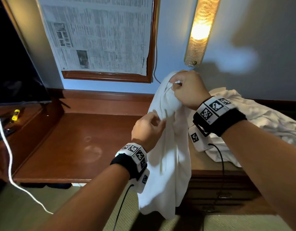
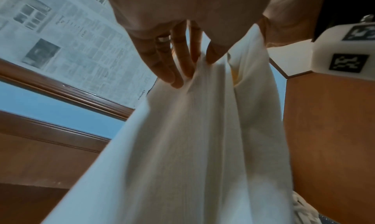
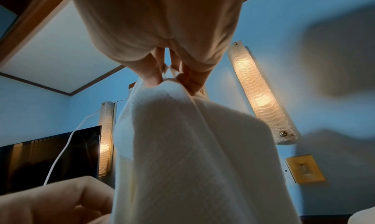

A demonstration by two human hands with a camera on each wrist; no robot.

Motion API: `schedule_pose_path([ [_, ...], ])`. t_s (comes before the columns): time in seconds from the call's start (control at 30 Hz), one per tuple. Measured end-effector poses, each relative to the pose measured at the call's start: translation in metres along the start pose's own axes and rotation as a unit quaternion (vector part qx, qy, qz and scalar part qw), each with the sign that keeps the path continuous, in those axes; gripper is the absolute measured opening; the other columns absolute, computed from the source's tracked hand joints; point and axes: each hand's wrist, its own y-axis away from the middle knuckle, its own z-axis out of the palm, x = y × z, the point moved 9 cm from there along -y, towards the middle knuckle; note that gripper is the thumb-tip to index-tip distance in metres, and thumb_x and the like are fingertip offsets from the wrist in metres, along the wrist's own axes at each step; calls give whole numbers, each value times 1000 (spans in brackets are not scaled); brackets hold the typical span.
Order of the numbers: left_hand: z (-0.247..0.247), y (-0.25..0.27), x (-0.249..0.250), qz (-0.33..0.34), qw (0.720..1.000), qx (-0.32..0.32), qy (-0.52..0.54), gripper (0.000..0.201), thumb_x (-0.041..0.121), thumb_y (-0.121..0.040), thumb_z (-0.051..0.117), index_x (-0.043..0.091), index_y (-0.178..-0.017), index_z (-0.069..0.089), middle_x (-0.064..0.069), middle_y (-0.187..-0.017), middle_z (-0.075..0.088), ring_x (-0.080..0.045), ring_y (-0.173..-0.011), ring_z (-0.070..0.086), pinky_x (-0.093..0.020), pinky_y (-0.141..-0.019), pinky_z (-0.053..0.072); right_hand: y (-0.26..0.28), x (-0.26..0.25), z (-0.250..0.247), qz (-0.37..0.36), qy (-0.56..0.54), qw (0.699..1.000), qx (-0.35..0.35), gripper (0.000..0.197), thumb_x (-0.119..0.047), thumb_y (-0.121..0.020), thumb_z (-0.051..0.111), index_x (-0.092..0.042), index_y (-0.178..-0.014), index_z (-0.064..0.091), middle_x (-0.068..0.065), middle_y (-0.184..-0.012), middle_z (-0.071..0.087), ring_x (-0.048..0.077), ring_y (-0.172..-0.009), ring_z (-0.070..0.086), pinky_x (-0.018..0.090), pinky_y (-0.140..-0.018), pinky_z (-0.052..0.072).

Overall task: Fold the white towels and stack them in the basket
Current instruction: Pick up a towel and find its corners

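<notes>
The task looks to be at an early stage. One white towel (image 1: 167, 155) is lifted in the air and hangs down unfolded in front of the wooden surface (image 1: 74, 144), with long vertical creases, and its lower end reaches below the edge of the surface. A crumpled pile of white towels (image 1: 253, 117) lies at the right, on a lower cabinet (image 1: 215, 185) beside the surface, and it is not folded yet. No basket is visible in any view, and I see no folded towel, so I judge that almost all the folding and all the stacking are still to do.

The right hand (image 1: 188, 88) is raised, higher than the left one, near the wall lamp (image 1: 200, 30). Its thumb and fingers (image 3: 151, 74) pinch the top edge of the towel, and the cloth falls from this point. The left hand (image 1: 148, 129) is lower and a little to the left. In the left wrist view its fingertips (image 2: 176, 81) and thumb pinch a fold of the hanging cloth, probably to search for an edge or a corner. Both forearms are stretched forward, and the two hands are near but not touching each other
</notes>
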Motion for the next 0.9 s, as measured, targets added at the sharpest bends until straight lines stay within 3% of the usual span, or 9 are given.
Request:
schedule_pose_path([
  [0.1,-10,-2,2,12,999,26,-19,15,38,-94,61,29,-84,53,10,-89,66,-18,-82,61,-27,-68,39,2,-3,-2,3,-11,1000,-5,25,4,-86,56,-4,-99,75,12,-105,67,29,-100,61,26,-89,44],
  [0.2,-14,-5,1,22,998,9,-53,12,35,-97,53,28,-103,60,6,-109,69,-22,-94,62,-30,-76,46,3,-8,-2,-7,-15,1000,-10,25,5,-85,56,-4,-98,76,11,-102,67,29,-99,61,32,-91,46],
  [0.27,-14,-8,4,27,995,-11,-93,13,35,-97,50,27,-105,57,6,-97,65,-27,-89,60,-37,-77,50,2,-11,2,-17,-19,1000,-13,25,6,-84,56,-4,-97,76,11,-101,67,32,-98,61,38,-93,46],
  [0.37,-21,-14,4,20,988,-9,-152,8,27,-97,47,21,-96,51,7,-79,51,-30,-76,51,-36,-67,41,1,-11,10,-25,-14,999,-21,25,6,-83,57,-4,-94,76,12,-99,67,34,-95,61,43,-92,46],
  [0.47,-37,-20,-12,-9,980,-4,-199,6,21,-96,45,19,-92,42,2,-80,50,-32,-74,52,-36,-66,39,3,-11,14,-42,-14,999,-15,25,7,-81,56,-3,-91,76,12,-96,67,34,-92,61,40,-87,47],
  [0.63,-67,-16,-63,-90,968,-11,-236,4,18,-92,48,19,-96,46,-1,-90,55,-32,-78,51,-38,-69,41,8,-1,16,-55,-17,998,7,26,11,-78,55,0,-90,76,17,-94,69,32,-90,63,28,-80,45],
  [0.77,-96,6,-124,-209,930,-49,-298,4,21,-91,49,21,-90,53,-2,-91,62,-31,-83,60,-36,-73,48,8,36,-5,2,-27,996,86,22,12,-77,57,4,-87,75,19,-92,72,32,-91,66,8,-76,36],
  [0.83,-112,20,-147,-257,916,-53,-302,4,23,-87,54,23,-85,57,-1,-86,64,-27,-79,61,-33,-72,49,10,59,-8,42,-27,994,98,24,5,-77,57,1,-90,76,18,-94,72,32,-92,68,9,-76,36],
  [0.9,-127,25,-156,-279,924,-34,-259,4,24,-83,61,24,-80,62,0,-82,66,-25,-78,62,-31,-68,47,15,79,-5,89,-13,993,83,31,-8,-75,53,-3,-94,77,16,-98,72,34,-94,67,14,-76,37],
])
